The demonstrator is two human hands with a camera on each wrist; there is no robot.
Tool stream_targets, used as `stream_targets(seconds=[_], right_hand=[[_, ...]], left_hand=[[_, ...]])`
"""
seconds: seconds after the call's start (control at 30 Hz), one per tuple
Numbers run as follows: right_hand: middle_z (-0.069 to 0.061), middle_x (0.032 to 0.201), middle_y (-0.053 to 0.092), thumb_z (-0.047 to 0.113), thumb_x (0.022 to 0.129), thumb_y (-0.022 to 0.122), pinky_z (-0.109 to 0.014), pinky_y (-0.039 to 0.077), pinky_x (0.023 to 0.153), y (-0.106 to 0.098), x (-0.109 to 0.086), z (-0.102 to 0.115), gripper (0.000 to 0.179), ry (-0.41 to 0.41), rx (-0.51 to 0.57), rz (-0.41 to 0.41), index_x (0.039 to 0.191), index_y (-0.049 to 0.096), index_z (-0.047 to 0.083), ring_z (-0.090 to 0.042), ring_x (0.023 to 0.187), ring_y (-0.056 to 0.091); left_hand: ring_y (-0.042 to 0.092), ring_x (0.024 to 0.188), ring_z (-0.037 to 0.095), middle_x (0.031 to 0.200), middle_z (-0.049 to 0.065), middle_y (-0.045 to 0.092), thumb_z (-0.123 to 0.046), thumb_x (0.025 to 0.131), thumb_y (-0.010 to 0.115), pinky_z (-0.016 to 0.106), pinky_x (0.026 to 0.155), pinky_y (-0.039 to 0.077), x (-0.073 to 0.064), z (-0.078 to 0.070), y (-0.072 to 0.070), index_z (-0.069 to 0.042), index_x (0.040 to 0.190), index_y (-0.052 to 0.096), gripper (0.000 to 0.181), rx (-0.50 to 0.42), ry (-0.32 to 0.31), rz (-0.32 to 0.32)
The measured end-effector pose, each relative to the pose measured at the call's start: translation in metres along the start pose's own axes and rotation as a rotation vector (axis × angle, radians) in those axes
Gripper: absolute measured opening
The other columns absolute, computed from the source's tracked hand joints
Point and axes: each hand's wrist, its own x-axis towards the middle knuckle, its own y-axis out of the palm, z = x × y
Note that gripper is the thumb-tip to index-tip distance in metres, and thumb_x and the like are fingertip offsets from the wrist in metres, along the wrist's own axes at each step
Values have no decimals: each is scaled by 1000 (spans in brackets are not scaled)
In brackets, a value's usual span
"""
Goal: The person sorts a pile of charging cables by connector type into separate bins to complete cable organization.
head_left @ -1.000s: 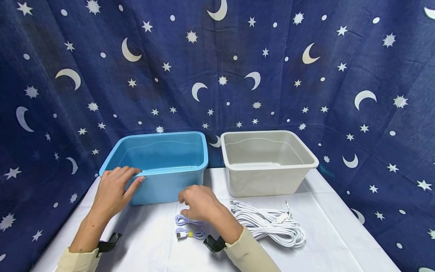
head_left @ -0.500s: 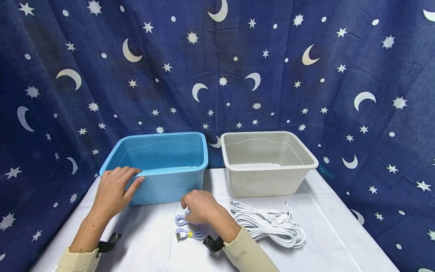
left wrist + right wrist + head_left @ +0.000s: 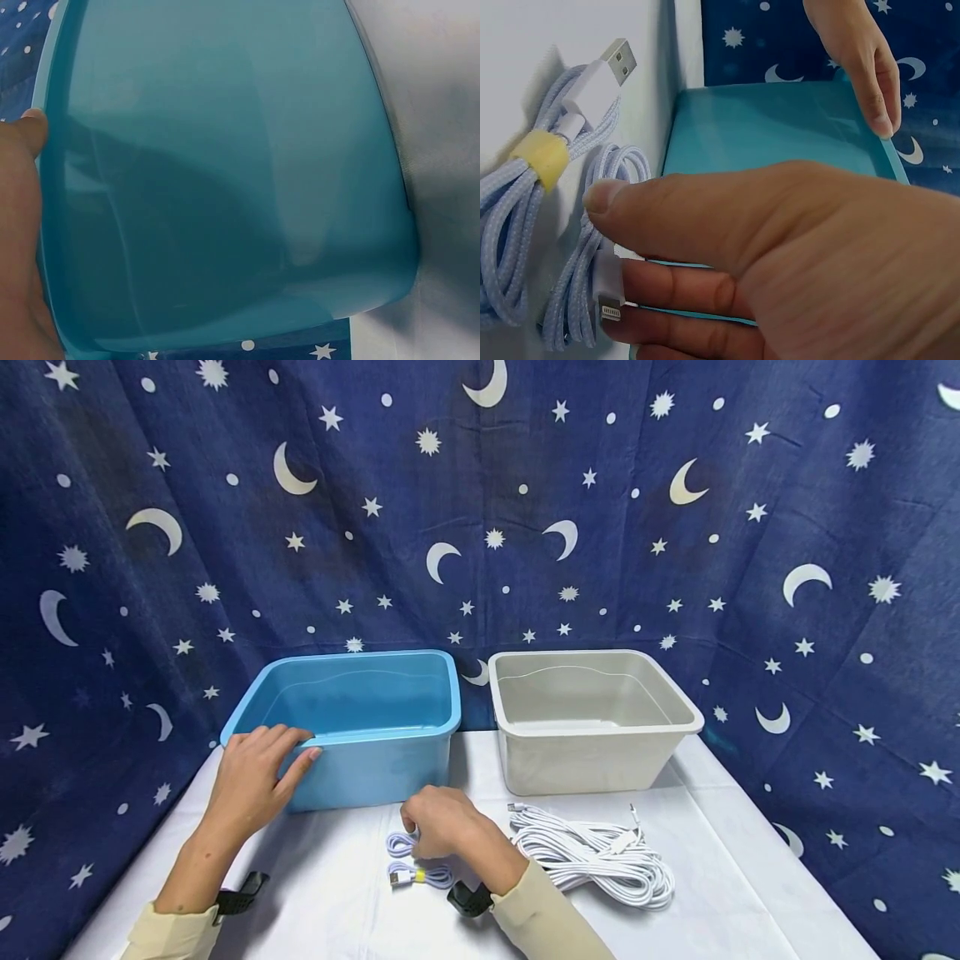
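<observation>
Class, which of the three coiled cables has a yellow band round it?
The lavender coil closer to the person: the yellow band wraps its strands. The other lavender coil, at the right hand, and the big white coil show none.

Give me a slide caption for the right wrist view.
Right hand at coiled lavender cable, beside yellow-banded cable; left hand gripping blue bin.

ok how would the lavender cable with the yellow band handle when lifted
The lavender cable would probably lift as one bundle, since the yellow band cinches it. Its loops may sag a little, being thin braided cord. Rolling seems unlikely, given its blocky plug.
</observation>
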Motion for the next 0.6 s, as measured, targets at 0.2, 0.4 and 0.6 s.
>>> stream_targets(seconds=[0.2, 0.4, 0.6], right_hand=[[13, 74, 61, 24, 75, 93, -27, 43, 56, 0, -1, 1, 25, 17, 9, 21, 77, 68, 25, -6, 67, 52], [13, 74, 60, 19, 75, 92, -27, 42, 56, 4, -1, -1, 24, 24, 7, 32, 79, 69, 24, -6, 67, 51], [13, 71, 59, 15, 76, 88, -26, 41, 55, 9, 1, -1, 25, 14, 9, 39, 75, 66, 24, -6, 65, 51]], left_hand=[[62, 85, 30, 97, 8, 73, -24, 96, 78, 55, 79, 42, 1, 0, 1, -10, 113, 74, 22, -1, -1, 6], [63, 84, 31, 97, 9, 73, -23, 95, 78, 55, 78, 42, 2, 0, 3, -10, 112, 74, 22, -9, 4, -2], [64, 86, 32, 99, 10, 74, -23, 94, 79, 54, 78, 42, 1, 0, 1, -9, 112, 75, 23, -11, 11, -9]])
